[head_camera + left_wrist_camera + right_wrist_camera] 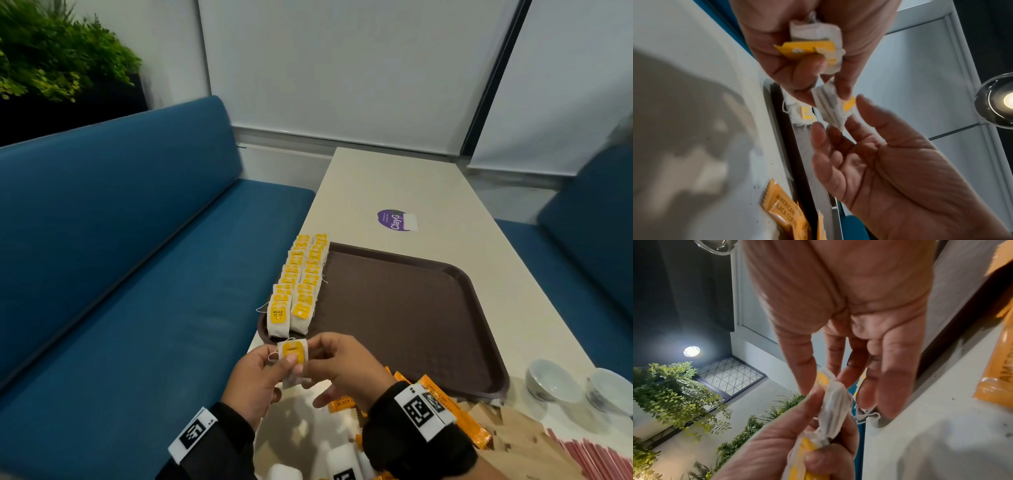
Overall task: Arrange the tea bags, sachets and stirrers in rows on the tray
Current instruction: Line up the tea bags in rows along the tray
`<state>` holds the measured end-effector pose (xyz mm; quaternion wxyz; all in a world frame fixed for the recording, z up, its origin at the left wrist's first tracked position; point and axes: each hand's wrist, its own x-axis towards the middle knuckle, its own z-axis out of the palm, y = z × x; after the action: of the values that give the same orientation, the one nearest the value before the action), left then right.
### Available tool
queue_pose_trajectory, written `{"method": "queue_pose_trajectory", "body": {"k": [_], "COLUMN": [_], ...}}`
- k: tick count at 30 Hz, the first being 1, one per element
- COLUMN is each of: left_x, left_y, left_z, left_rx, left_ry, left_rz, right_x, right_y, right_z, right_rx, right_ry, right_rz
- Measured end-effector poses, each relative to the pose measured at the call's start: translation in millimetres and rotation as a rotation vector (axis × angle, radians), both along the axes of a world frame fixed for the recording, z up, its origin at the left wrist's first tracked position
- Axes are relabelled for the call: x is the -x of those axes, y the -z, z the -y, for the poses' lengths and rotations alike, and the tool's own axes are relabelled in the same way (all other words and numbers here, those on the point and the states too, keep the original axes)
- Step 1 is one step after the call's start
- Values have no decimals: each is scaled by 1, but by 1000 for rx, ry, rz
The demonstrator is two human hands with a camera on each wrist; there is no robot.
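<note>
Both hands sit lowest in the head view, wrists banded with printed marker tags. Left hand (255, 380) pinches a small stack of tea bags (292, 356) between thumb and curled fingers (291, 359), yellow tag facing up. Right hand (342, 366) meets the same stack from its 3 o'clock side; in the left wrist view its thumb and fingertips close on one white bag (833, 110) at the end of the stack, remaining fingers loosely spread. Held stack hovers just off the 6 o'clock edge of the brown tray (411, 308), above the pale surface (394, 178). Two rows of yellow-tagged tea bags (301, 274) run along the tray's 9 o'clock side, overlapping like shingles from 6 toward 12 o'clock; nearest bag reads RELAX. Rest of the tray floor is bare. Orange coffee sachets (455, 411) lie on the surface under and beside the right wrist, at the tray's 6 o'clock edge; print reads AMERICAN BLACK COFFEE in the left wrist view. Red stirrers (589, 459) fan out at 4 o'clock of the hands. Two white bowls (579, 383) stand at 3 o'clock, off the tray's near corner. White sachets (342, 459) show at the bottom edge. Purple sticker (394, 221) lies at 12 o'clock beyond the tray. Blue bench seat (137, 257) flanks the surface at 9 o'clock.
</note>
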<state>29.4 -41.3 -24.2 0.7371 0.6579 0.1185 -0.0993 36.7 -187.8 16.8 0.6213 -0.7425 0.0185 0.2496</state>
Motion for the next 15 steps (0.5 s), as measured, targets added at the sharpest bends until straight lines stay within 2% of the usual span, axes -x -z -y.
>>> {"method": "queue_pose_trajectory", "body": {"k": [6, 9, 12, 15], "left_x": [-3, -4, -6, -9], "left_y": [1, 3, 4, 6], "left_z": [-7, -13, -18, -22], "left_rx": [-8, 5, 51, 72], "left_ry": [-21, -70, -71, -86], "left_rz": [-11, -19, -33, -44], "right_x": [-18, -44, -68, -82], "right_y": [4, 13, 22, 27], "right_z": [-8, -9, -12, -18], "right_rx": [127, 262, 396, 459], "right_ry": [180, 307, 281, 195], "right_rz": [200, 276, 233, 85]}}
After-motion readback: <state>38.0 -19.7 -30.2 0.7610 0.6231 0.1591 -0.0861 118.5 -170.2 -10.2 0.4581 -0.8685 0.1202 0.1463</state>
